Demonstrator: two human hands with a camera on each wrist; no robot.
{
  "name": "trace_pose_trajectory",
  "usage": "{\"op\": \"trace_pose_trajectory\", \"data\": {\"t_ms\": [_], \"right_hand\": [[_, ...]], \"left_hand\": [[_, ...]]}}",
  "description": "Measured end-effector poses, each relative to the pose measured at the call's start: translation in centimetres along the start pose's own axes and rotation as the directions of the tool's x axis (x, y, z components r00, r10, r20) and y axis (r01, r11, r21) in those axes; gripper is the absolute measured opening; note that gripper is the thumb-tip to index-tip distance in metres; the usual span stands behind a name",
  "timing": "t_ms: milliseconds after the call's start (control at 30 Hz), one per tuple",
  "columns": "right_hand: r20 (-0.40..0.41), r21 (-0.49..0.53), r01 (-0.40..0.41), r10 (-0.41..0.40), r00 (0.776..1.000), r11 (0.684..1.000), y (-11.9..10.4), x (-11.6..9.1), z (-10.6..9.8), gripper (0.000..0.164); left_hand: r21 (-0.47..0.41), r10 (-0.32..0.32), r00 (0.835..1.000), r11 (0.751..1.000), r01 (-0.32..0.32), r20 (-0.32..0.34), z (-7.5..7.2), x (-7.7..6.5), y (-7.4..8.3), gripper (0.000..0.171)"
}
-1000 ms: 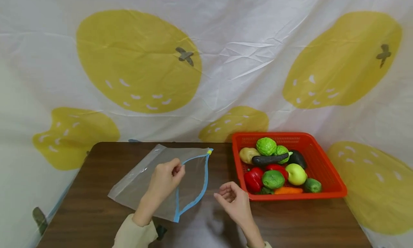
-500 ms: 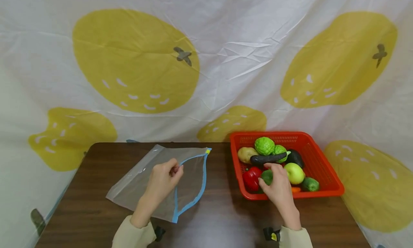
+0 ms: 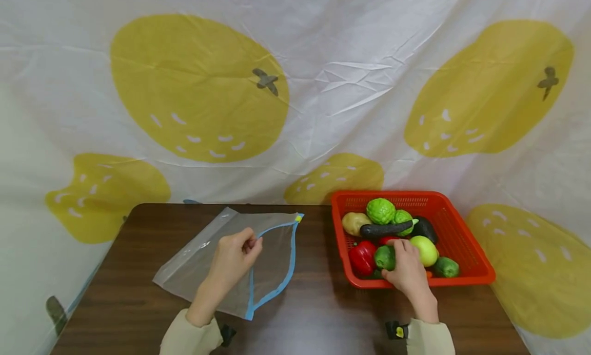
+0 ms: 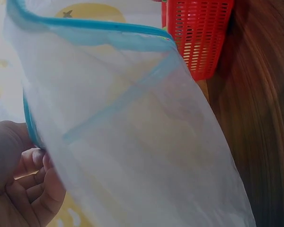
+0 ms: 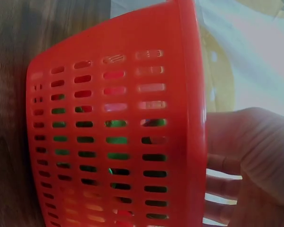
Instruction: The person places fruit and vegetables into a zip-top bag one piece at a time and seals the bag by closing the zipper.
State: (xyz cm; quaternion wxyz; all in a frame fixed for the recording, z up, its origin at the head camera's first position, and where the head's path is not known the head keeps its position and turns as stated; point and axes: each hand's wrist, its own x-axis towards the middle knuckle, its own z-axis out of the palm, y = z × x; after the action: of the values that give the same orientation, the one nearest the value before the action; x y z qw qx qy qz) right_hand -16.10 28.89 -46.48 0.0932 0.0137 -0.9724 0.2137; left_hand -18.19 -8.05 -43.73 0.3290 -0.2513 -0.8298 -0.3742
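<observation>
My left hand [image 3: 233,252] pinches the blue-edged mouth of a clear zipper bag [image 3: 198,247] with a small yellow slider at the far corner. The bag's mouth gapes toward the right; the left wrist view shows thumb and fingertips at its blue rim [image 4: 104,23]. My right hand [image 3: 408,268] reaches into the red plastic basket [image 3: 466,237], its thumb and fingers curved round a rounded green vegetable [image 3: 385,257]. In the right wrist view the basket wall [image 5: 175,94] hides my right fingertips.
Also in the basket lie a red bell pepper [image 3: 362,257], a potato [image 3: 355,223], an eggplant [image 3: 385,229], a yellow-green apple-like fruit [image 3: 426,250] and several green vegetables. The dark wooden table [image 3: 314,314] meets a fruit-print curtain [image 3: 314,88] behind.
My right hand has moved right from beside the basket into it, closing round the green vegetable. The left hand has stayed at the bag's mouth.
</observation>
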Motion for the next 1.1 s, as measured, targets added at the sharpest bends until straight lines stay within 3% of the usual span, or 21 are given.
{"op": "trace_pose_trajectory", "data": {"t_ms": [133, 367, 533, 633, 733, 800, 900, 967, 1033, 1100], "right_hand": [[0.019, -0.007, -0.006, 0.006, 1.0, 1.0, 0.0, 0.0, 0.1, 0.062], [-0.026, -0.006, 0.0, 0.0, 1.0, 1.0, 0.8, 0.2, 0.5, 0.06], [-0.146, 0.075, 0.048, -0.036, 0.989, 0.996, 1.1, 0.2, 0.8, 0.058], [-0.265, 0.178, 0.117, -0.067, 0.962, 0.977, -0.4, 0.1, 0.8, 0.058], [-0.34, 0.301, 0.202, -0.093, 0.936, 0.932, -3.6, -0.2, 0.7, 0.059], [-0.356, 0.384, 0.271, -0.129, 0.926, 0.883, -6.2, -0.5, 1.0, 0.06], [-0.32, 0.534, 0.352, -0.202, 0.926, 0.769, -10.0, -1.1, 2.3, 0.061], [-0.288, 0.588, 0.384, -0.26, 0.922, 0.711, -12.3, -1.4, 3.6, 0.06], [-0.238, 0.625, 0.39, -0.31, 0.92, 0.677, -14.1, -1.5, 5.0, 0.06], [-0.206, 0.616, 0.406, -0.359, 0.91, 0.675, -15.6, -1.3, 6.2, 0.059]], "left_hand": [[-0.001, 0.002, 1.0, 1.0, -0.002, 0.0, -0.1, -0.1, -0.1, 0.032], [-0.018, -0.021, 1.0, 1.0, 0.021, 0.0, -0.1, -0.1, -0.2, 0.032], [-0.025, -0.024, 1.0, 0.999, 0.024, 0.003, -0.1, -0.1, -0.2, 0.032], [-0.023, -0.018, 1.0, 1.0, 0.018, 0.004, -0.1, -0.1, -0.2, 0.032], [-0.023, -0.015, 1.0, 1.0, 0.015, 0.004, -0.2, 0.0, -0.2, 0.032], [-0.026, -0.018, 1.0, 1.0, 0.018, 0.004, -0.2, 0.0, -0.2, 0.032], [-0.023, -0.02, 1.0, 1.0, 0.02, 0.005, -0.2, 0.1, -0.1, 0.032], [-0.024, -0.016, 1.0, 1.0, 0.016, 0.006, -0.2, 0.2, 0.0, 0.032], [-0.022, -0.011, 1.0, 1.0, 0.011, 0.009, -0.2, 0.2, 0.0, 0.032], [-0.023, -0.009, 1.0, 1.0, 0.01, 0.017, -0.1, 0.2, 0.1, 0.032]]}}
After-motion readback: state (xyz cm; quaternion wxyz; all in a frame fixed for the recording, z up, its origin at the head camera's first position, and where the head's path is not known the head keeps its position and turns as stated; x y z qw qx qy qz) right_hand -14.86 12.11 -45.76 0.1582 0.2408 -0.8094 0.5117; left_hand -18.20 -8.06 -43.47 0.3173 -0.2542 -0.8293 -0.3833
